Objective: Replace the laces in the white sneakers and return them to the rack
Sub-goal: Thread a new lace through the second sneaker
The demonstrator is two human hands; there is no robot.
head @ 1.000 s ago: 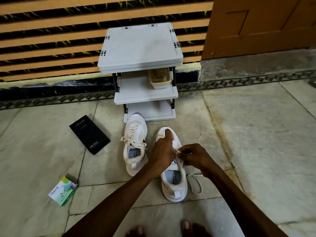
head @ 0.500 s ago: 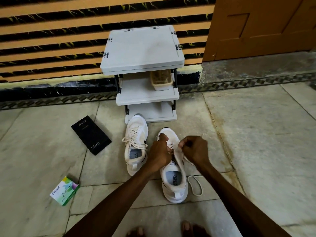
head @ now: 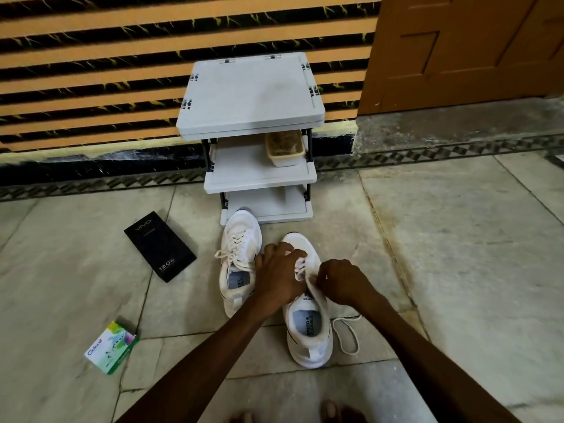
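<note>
Rack ahead, no shoes on it yet. On the floor, the laced sneaker looks finished; the second sneaker is half-threaded. My left hand clamps its upper, my right hand pinches the lace.

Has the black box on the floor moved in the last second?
No. The black box sits in the same spot, across the same floor joint, left of the rack.

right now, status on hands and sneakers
Left hand holds near sneaker, right hand pinches its lace. Far sneaker laced, off the rack. Nothing in the way.
</note>
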